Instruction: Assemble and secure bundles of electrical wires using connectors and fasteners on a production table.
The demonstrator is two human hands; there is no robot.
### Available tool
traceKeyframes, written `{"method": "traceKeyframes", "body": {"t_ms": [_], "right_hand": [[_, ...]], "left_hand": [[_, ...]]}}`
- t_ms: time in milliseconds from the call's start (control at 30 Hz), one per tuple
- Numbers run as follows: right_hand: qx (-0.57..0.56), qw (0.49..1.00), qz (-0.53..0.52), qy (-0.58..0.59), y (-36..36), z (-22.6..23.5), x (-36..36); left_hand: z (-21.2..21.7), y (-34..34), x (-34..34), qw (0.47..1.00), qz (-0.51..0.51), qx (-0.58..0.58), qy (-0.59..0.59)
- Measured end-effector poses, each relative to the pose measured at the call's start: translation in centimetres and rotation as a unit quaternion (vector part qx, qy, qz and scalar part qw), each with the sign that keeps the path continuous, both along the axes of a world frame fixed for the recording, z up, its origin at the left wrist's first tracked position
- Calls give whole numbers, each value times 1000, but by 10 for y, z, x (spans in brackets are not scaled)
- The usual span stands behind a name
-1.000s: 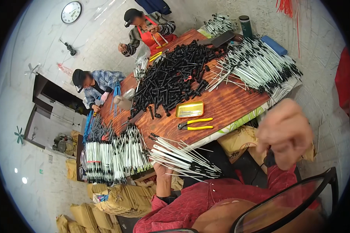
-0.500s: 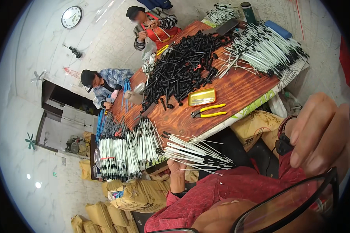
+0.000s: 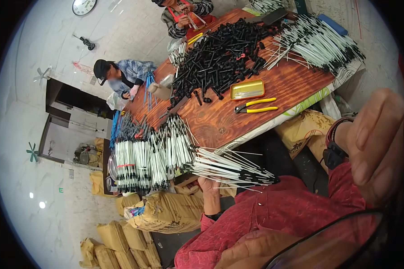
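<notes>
My left hand [image 3: 208, 184] grips a fanned bundle of thin white rods with black fittings [image 3: 238, 168] near the table's front edge. Most of its fingers are hidden beneath the rods. My right hand [image 3: 376, 145] is raised close to the camera, well apart from the bundle. Its fingers are curled and pressed together, and whatever they may hold is hidden. Below it, the dark rim of a pair of glasses [image 3: 321, 240] crosses the view. Yellow-handled pliers [image 3: 258, 106] lie on the table beside a small yellow tray [image 3: 248, 89].
On the wooden table [image 3: 215, 127] sits a large heap of black plastic parts [image 3: 217, 62]. White rods [image 3: 316, 42] lie at the far right, and more bundles [image 3: 143, 163] at the left. Two co-workers sit across. Tan sacks [image 3: 166, 213] stand below.
The view has shifted, so the table appears higher and further right. My left hand still holds the rods. My right hand stays raised, its fingers now a little lower in view.
</notes>
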State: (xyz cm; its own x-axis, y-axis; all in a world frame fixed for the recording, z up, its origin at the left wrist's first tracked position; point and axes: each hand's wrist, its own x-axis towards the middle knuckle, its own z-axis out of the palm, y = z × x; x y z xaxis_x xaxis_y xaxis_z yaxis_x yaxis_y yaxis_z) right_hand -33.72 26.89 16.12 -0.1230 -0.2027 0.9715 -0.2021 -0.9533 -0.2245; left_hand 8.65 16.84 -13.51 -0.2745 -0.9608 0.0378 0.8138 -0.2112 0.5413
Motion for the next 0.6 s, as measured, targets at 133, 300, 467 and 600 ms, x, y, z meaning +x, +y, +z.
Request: {"method": "traceKeyframes", "body": {"t_ms": [133,300,467,600], "right_hand": [[24,999,-18,43,9,10,20],[9,994,-46,101,14,32,41],[-49,991,28,123,-35,9,52],[207,957,27,203,-91,-59,94]], "left_hand": [[13,6,-8,999,16,-11,41],[11,2,-6,997,65,-22,23],[21,10,-1,997,63,-7,45],[51,-4,-17,996,58,-39,53]]}}
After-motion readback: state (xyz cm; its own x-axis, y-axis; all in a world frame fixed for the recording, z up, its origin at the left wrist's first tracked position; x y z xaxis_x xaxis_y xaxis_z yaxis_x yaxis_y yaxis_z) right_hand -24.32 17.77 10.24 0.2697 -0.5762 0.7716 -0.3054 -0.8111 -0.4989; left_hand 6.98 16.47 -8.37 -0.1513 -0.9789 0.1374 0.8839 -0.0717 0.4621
